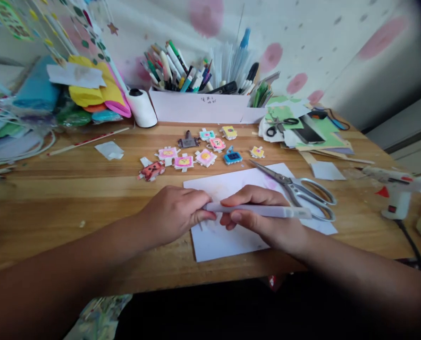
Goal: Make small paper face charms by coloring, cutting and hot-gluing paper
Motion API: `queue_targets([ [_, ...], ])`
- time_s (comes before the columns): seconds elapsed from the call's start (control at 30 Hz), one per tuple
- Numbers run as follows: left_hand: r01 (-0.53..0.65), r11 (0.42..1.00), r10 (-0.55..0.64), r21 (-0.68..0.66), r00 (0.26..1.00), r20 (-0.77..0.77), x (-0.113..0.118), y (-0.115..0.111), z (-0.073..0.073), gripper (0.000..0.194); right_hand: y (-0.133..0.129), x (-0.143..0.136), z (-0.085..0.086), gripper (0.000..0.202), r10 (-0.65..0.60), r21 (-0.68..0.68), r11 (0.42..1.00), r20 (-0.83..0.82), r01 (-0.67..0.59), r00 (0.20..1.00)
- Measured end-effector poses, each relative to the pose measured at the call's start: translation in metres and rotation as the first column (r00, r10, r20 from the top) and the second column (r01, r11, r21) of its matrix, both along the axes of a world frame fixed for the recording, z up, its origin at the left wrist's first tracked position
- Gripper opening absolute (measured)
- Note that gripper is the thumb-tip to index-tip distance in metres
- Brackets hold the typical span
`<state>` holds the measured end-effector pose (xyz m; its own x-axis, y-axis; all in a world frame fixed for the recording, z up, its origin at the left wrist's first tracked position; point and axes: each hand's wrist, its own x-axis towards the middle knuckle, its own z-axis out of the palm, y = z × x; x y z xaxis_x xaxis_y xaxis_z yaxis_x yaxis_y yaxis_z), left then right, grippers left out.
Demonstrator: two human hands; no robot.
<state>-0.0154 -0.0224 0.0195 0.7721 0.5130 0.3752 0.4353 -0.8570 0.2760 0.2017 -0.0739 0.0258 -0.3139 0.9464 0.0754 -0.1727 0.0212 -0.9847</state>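
Observation:
A pale purple marker pen lies almost level between my two hands, above a white sheet of paper. My left hand is closed at the marker's left end, thumb and fingers pinching it; whether a cap is there is hidden. Around the barrel, the fingers and thumb of my right hand are closed, and the other end sticks out past the palm to the right. Large silver scissors rest partly on the sheet, just beyond my right hand. Faint coloured smudges show on the paper.
Several small coloured paper figures lie behind the sheet. A white box of pens stands at the wall, beside a thread spool. To the right are black scissors, paper scraps and a glue gun with its cord.

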Motion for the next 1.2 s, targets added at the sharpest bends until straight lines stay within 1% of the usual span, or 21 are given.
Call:
queue_targets([
  [0.1,-0.051,0.993,0.043,-0.106,0.997,-0.07,-0.005,0.008,0.008,0.046,0.006,0.02,0.006,0.005,-0.139,0.093,0.985,-0.064,0.145,0.988],
  [0.13,-0.053,0.988,0.041,-0.144,0.996,-0.082,-0.007,0.01,0.009,0.043,0.007,0.027,0.008,0.004,-0.157,0.112,0.98,-0.088,0.166,0.984],
  [0.17,-0.034,0.982,0.02,-0.184,0.997,-0.08,-0.008,0.012,0.01,0.038,0.007,0.033,0.008,0.006,-0.136,0.114,0.983,-0.089,0.146,0.987],
  [0.2,0.004,0.974,-0.022,-0.226,0.997,-0.078,-0.009,0.013,0.011,0.033,0.007,0.038,0.007,0.01,-0.092,0.101,0.99,-0.074,0.099,0.993],
  [0.27,0.123,0.949,-0.151,-0.291,0.986,-0.077,-0.008,0.012,0.01,0.023,0.003,0.042,0.001,0.018,0.01,0.05,0.999,-0.026,-0.008,1.0],
  [0.3,0.183,0.933,-0.22,-0.31,0.971,-0.088,-0.008,0.011,0.009,0.019,0.001,0.043,-0.003,0.019,0.034,0.032,0.999,-0.011,-0.033,0.999],
  [0.33,0.23,0.92,-0.277,-0.318,0.954,-0.111,-0.007,0.009,0.008,0.016,-0.001,0.042,-0.008,0.019,0.035,0.021,0.999,0.005,-0.035,0.999],
  [0.4,0.268,0.911,-0.33,-0.312,0.93,-0.164,-0.005,0.006,0.006,0.016,-0.005,0.038,-0.016,0.011,0.004,0.016,1.0,0.065,-0.005,0.998],
  [0.43,0.27,0.913,-0.335,-0.307,0.923,-0.186,-0.005,0.005,0.006,0.017,-0.007,0.035,-0.018,0.007,-0.018,0.023,1.0,0.118,0.016,0.993],
  [0.53,0.265,0.917,-0.338,-0.297,0.912,-0.232,-0.004,0.003,0.005,0.02,-0.01,0.025,-0.016,0.009,-0.068,0.085,0.995,0.322,0.043,0.944],
  [0.63,0.253,0.928,-0.332,-0.275,0.895,-0.297,-0.003,0.002,0.005,0.018,-0.014,0.013,-0.009,0.015,-0.076,0.159,0.987,0.463,0.001,0.883],
  [0.7,0.238,0.937,-0.319,-0.257,0.884,-0.342,-0.002,0.001,0.005,0.016,-0.016,0.008,-0.007,0.015,-0.04,0.162,0.985,0.521,-0.053,0.853],
  [0.77,0.231,0.94,-0.312,-0.25,0.879,-0.361,-0.001,0.0,0.005,0.015,-0.017,0.005,-0.01,0.015,-0.005,0.172,0.979,0.556,-0.109,0.831],
  [0.87,0.23,0.938,-0.313,-0.259,0.883,-0.349,-0.001,0.0,0.004,0.013,-0.016,0.004,-0.017,0.016,0.008,0.215,0.963,0.578,-0.162,0.816],
  [0.97,0.228,0.935,-0.31,-0.271,0.898,-0.313,-0.002,0.001,0.004,0.012,-0.015,0.005,-0.022,0.014,-0.003,0.237,0.956,0.6,-0.173,0.8],
  [1.07,0.231,0.935,-0.307,-0.271,0.907,-0.286,-0.002,0.001,0.005,0.012,-0.016,0.005,-0.023,0.013,0.008,0.229,0.955,0.612,-0.187,0.791],
  [1.2,0.223,0.933,-0.309,-0.281,0.897,-0.315,0.0,0.0,0.005,0.012,-0.016,0.005,-0.022,0.014,-0.006,0.259,0.944,0.63,-0.202,0.777],
])
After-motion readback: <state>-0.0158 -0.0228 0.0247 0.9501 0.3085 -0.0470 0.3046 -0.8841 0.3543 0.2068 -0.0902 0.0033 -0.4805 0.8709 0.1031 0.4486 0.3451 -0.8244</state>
